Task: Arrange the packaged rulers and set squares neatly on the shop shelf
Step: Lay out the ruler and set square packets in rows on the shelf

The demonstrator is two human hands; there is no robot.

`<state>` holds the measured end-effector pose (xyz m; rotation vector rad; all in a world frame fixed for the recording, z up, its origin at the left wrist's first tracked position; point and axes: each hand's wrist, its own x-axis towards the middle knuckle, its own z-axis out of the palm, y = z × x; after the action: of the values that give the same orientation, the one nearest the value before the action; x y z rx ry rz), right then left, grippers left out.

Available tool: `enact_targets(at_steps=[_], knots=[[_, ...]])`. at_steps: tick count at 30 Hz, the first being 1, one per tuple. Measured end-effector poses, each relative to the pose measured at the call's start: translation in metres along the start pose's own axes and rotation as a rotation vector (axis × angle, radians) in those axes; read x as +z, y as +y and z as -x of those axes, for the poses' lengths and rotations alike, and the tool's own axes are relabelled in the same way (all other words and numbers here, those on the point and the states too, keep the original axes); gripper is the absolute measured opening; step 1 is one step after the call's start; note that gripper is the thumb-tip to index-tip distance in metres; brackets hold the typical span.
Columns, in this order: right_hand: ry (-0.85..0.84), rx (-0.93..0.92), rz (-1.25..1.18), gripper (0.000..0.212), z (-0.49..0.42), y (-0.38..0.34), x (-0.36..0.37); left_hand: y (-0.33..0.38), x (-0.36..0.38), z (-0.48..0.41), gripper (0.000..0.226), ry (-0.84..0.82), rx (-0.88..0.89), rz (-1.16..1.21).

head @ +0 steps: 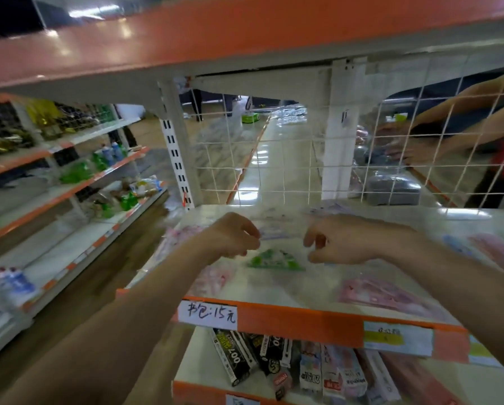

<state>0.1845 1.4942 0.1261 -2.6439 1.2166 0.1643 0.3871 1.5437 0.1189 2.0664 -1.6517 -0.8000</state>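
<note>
So both hands are out over the shelf (318,290), near each other but not touching, with a gap between them. The left hand (233,235) has its fingers curled in, and thumb and fingertips look pinched on the left end of a clear purple pack (280,232) held just above the shelf. The right hand (343,241) is curled too, right at the other end of that pack, but it's too blurry to say whether it's actually gripping it.

The purple pack is see-through with faint purple print and runs roughly level between the two hands. Details are smeared.

Just below the hands a green pack (274,260) lies flat on the shelf, a bit skewed. Pink packs are scattered around: one under the left wrist (212,279), one at the front right (388,296), more at the far right (496,252). A blue pack (456,245) sits beside those.

The shelf's orange front strip carries a handwritten label (208,314). The lower shelf (198,366) holds black packs (233,358) leaning at angles, plus a row of lighter and pinkish packets to their right.

Behind the shelf is a white mesh (274,159), and through it on the right you can see another person's arms (455,112).
</note>
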Motion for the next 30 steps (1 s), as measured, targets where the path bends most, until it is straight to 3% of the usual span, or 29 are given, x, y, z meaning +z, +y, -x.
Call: enact_targets(at_steps=[11,14,20,30], knots=[[0.023,-0.263,-0.087,0.036,-0.077,-0.083,0.016,-0.087,-0.056,0.028,0.028,0.224,-0.226,-0.028],[0.002,-0.304,-0.106,0.041,-0.089,-0.097,0.025,-0.099,-0.059,0.033,0.042,0.211,-0.206,-0.129],[0.018,-0.335,-0.05,0.054,-0.11,-0.117,0.031,-0.11,-0.059,0.03,0.035,0.152,-0.247,-0.292],[-0.125,-0.325,0.038,0.075,-0.13,-0.133,0.031,-0.118,-0.052,0.023,0.039,0.098,-0.257,-0.29]])
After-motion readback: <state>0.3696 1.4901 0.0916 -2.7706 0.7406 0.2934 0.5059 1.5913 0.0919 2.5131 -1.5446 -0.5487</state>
